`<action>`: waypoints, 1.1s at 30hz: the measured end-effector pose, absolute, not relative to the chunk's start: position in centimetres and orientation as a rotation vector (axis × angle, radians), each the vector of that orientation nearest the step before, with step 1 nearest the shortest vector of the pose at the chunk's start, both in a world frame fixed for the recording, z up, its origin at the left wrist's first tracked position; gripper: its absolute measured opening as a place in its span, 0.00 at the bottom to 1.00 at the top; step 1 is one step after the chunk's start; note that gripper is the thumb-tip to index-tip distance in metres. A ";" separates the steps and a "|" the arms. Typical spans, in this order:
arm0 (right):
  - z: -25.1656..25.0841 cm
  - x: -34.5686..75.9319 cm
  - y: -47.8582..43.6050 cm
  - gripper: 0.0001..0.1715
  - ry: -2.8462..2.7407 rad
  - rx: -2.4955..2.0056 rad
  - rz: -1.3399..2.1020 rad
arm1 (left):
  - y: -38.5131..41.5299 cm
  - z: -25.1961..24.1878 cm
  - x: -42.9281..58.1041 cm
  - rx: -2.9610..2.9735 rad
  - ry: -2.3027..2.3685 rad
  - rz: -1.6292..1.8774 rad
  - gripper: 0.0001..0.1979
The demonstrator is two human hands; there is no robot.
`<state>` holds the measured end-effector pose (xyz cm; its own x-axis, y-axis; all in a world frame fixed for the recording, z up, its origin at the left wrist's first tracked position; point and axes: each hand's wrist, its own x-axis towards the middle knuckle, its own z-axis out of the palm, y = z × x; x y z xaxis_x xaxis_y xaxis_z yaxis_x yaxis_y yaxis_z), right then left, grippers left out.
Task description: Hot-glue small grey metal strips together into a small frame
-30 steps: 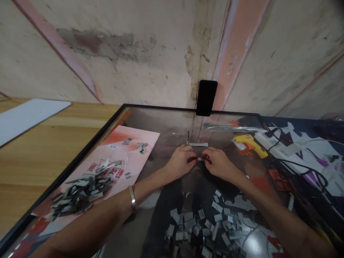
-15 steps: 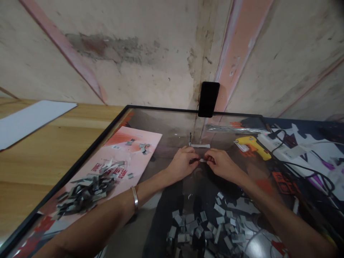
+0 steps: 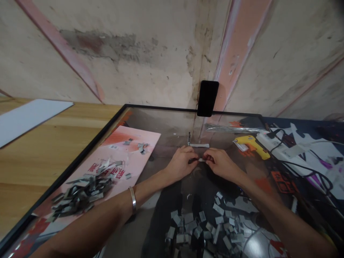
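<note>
Fingers (image 3: 192,155) of the left hand (image 3: 181,160) and right hand (image 3: 220,163) pinched a small pale strip (image 3: 201,160), short of the surface (image 3: 161,123)'s far edge; their grip had barely changed, so the handling apparently continued.

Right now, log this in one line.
left hand, right hand: pinching small pale piece | pale strip: beyond | glue gun: right
</note>
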<state>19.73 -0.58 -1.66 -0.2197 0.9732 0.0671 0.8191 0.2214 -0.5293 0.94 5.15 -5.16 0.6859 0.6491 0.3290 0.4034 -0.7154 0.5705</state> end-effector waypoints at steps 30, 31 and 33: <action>-1.5 19.6 -0.5 0.10 -2.139 -1.669 0.543 | 5.2 -5.0 1.0 2.464 0.818 0.717 0.06; -1.6 19.6 -0.5 0.10 -2.139 -1.668 0.545 | 5.2 -5.0 1.0 2.462 0.821 0.716 0.06; -1.5 19.6 -0.5 0.10 -2.140 -1.665 0.542 | 5.2 -5.0 1.0 2.458 0.825 0.709 0.06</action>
